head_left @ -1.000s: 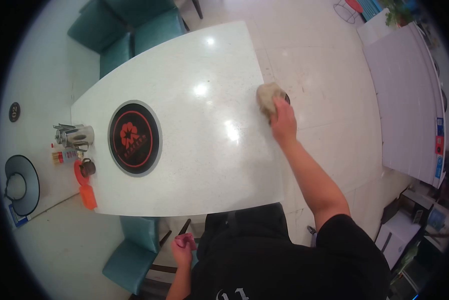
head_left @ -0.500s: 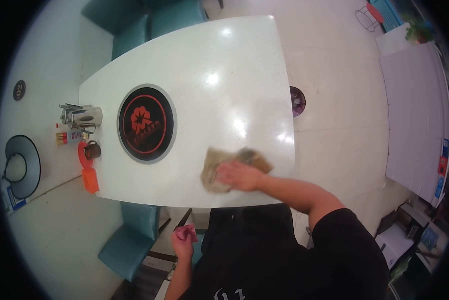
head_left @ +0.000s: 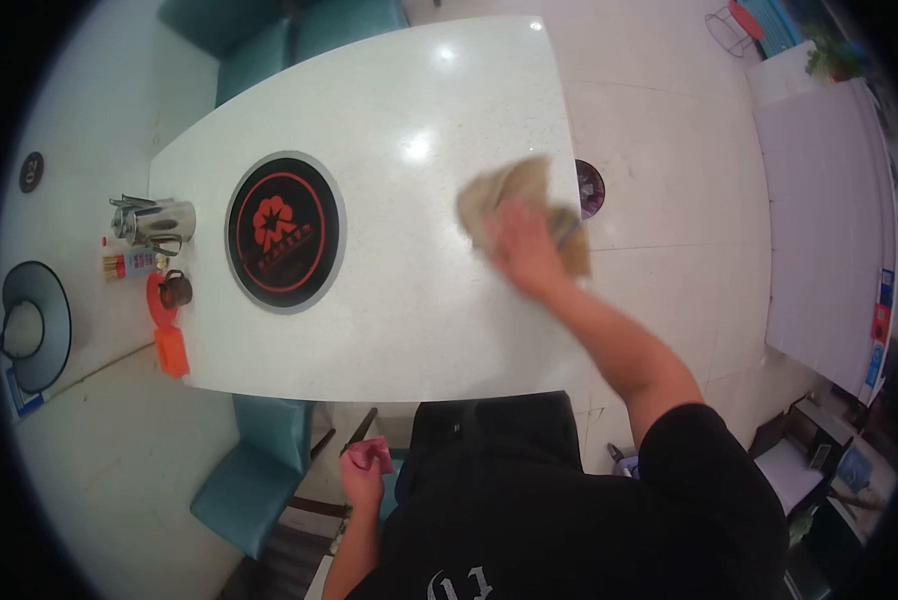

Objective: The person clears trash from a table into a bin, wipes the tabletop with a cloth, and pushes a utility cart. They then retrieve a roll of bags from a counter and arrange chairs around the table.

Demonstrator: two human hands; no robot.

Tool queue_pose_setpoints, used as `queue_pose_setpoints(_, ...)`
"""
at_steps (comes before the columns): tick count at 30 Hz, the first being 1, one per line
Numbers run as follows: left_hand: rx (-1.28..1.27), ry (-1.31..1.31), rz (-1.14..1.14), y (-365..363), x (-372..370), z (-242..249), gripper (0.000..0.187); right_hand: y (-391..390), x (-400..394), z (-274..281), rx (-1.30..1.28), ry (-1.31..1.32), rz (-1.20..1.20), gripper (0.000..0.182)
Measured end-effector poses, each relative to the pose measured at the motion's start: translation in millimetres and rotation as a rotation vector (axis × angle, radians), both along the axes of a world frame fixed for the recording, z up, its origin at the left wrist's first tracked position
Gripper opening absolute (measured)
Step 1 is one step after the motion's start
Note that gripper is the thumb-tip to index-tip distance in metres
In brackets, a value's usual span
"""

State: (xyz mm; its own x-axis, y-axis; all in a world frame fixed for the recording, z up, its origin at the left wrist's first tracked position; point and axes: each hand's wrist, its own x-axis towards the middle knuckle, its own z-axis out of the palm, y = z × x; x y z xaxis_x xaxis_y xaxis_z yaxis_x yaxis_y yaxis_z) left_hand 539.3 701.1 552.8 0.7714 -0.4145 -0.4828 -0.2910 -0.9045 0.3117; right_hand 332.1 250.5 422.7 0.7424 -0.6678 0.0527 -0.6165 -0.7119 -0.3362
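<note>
My right hand (head_left: 525,245) presses down on a tan cleaning cloth (head_left: 489,198) near the right edge of the white table (head_left: 399,260). Both hand and cloth are smeared by motion, and the cloth's right corner reaches the table edge. Below the near edge, off the table, my left hand (head_left: 361,480) is closed around a crumpled pink cloth (head_left: 377,453). A round black plate with a red flower emblem (head_left: 283,232) is set in the tabletop to the left of the tan cloth.
Against the wall at the table's left end are metal pitchers (head_left: 169,222), a small brown jug (head_left: 176,290) and an orange container (head_left: 172,352). Teal chairs (head_left: 254,470) stand at both long sides. A round bin (head_left: 591,190) shows beyond the right edge.
My right hand has swept the tan cloth away from me and to the right across the table. My left hand still holds the pink cloth in nearly the same place.
</note>
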Motion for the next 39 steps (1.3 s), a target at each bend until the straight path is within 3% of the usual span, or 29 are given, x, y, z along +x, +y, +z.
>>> queue_pose_setpoints(2, -0.051, -0.007, -0.039, 15.1, 2.4, -13.0, 0.033, 92.4, -20.2, -0.7, 0.103, 0.119, 0.249, 0.054)
queue_pose_setpoints(4, -0.081, 0.043, -0.007, -0.2, -0.1, 1.2, 0.032, 168.1, -59.0, 2.7, 0.263, 0.036, 0.469, 0.056)
queue_pose_setpoints(7, -0.089, 0.059, 0.020, -4.9, 3.3, 3.9, 0.031, 172.3, -96.1, 6.7, 0.322, -0.033, 0.618, 0.057)
queue_pose_setpoints(13, -0.089, 0.035, 0.030, -0.5, -3.2, -0.3, 0.030, -6.7, -72.9, 15.5, 0.147, 0.168, 0.308, 0.065)
queue_pose_setpoints(16, -0.035, 0.054, 0.023, 4.2, -12.8, -3.0, 0.031, -84.8, -37.9, -0.8, 0.020, 0.039, 0.148, 0.060)
queue_pose_setpoints(17, 0.005, 0.074, 0.029, 5.3, -15.6, -4.1, 0.031, -94.3, -25.8, -4.4, 0.022, 0.037, 0.145, 0.060)
queue_pose_setpoints(19, -0.029, 0.078, -0.005, 11.9, -21.8, -9.0, 0.032, -103.8, 3.7, -7.9, -0.040, -0.026, -0.121, 0.057)
queue_pose_setpoints(21, -0.074, 0.083, -0.032, 20.9, -24.6, -19.2, 0.033, -72.9, 26.6, -13.8, -0.108, -0.024, -0.068, 0.048)
queue_pose_setpoints(23, -0.168, 0.050, -0.040, 33.4, -19.0, -33.5, 0.022, -15.8, 50.1, -1.1, 0.107, 0.021, 0.320, 0.039)
queue_pose_setpoints(24, -0.176, 0.047, -0.035, 34.2, -18.2, -34.5, 0.022, 30.4, 57.2, -12.8, 0.098, -0.232, 0.444, 0.032)
queue_pose_setpoints(27, -0.140, 0.112, 0.053, 38.9, -18.1, -24.5, 0.023, 116.8, 78.1, -12.2, 0.258, -0.209, 0.834, 0.058)
queue_pose_setpoints(29, 0.030, 0.032, 0.007, 38.8, -18.3, -11.6, 0.040, 107.7, 110.1, -12.1, 0.284, -0.197, 0.927, 0.061)
queue_pose_setpoints(31, -0.019, -0.017, 0.016, 44.4, -17.8, -6.9, 0.039, 70.7, 148.6, -29.6, 0.240, -0.245, 0.996, 0.062)
queue_pose_setpoints(32, -0.062, -0.016, 0.088, 40.5, -19.1, 1.0, 0.037, 44.2, 166.7, -24.5, 0.136, -0.201, 0.921, 0.063)
queue_pose_setpoints(33, -0.101, -0.012, 0.163, 40.1, -19.4, 5.4, 0.036, 14.2, 187.3, -31.4, 0.268, -0.258, 0.793, 0.063)
queue_pose_setpoints(35, -0.094, 0.011, 0.193, 61.6, -17.0, -0.8, 0.035, -50.5, 206.0, -18.3, 0.087, -0.316, 0.556, 0.061)
queue_pose_setpoints(36, -0.088, 0.035, 0.231, 68.1, -13.4, -3.6, 0.035, -79.7, 212.6, -7.5, 0.068, -0.174, 0.469, 0.062)
queue_pose_setpoints(39, 0.000, -0.015, 0.129, 50.1, -16.4, 13.2, 0.034, -133.7, 210.0, -15.3, -0.021, -0.057, 0.055, 0.067)
